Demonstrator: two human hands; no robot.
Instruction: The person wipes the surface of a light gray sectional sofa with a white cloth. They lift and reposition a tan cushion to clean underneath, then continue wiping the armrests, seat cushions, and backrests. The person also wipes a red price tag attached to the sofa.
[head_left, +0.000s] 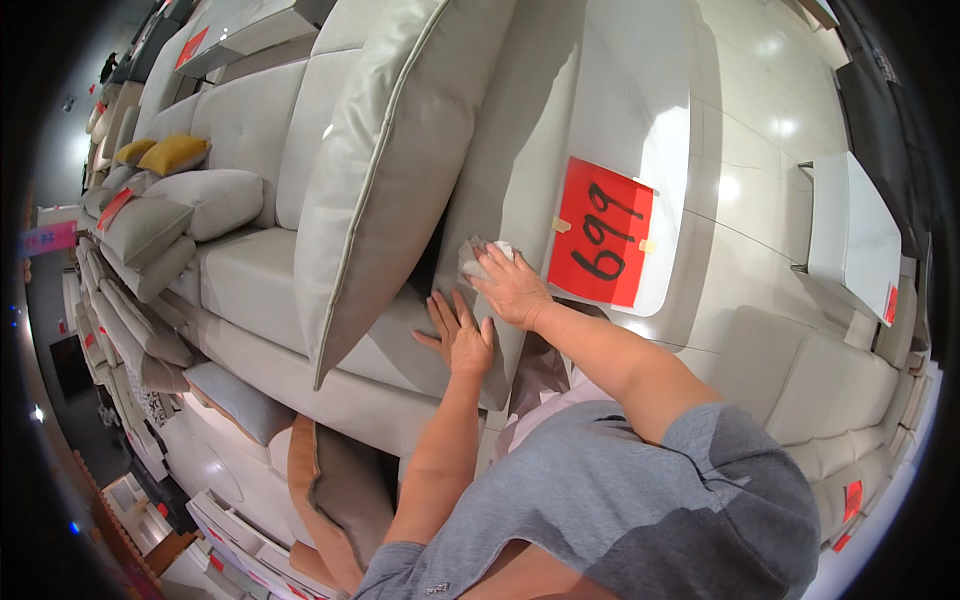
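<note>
A crumpled pale cloth (471, 260) lies under the fingers of my right hand (512, 287), pressed to the light grey armrest of a sofa (510, 195). Just left of it, my left hand (459, 335) rests with spread fingers on the seat edge beside the armrest and holds nothing. A large grey cushion with a piped seam (397, 157) leans on the sofa seat (251, 281), close to both hands. Right of the armrest is a white tabletop (630, 97) with a red paper sign (602, 232) taped on, bearing handwritten numbers.
Grey cushions (221, 201) and a yellow cushion (175, 154) lie farther along the sofa. A brown and orange cushion (337, 487) is at the lower left. Across the tiled floor (750, 247) stand a white low table (862, 232) and another sofa (832, 382).
</note>
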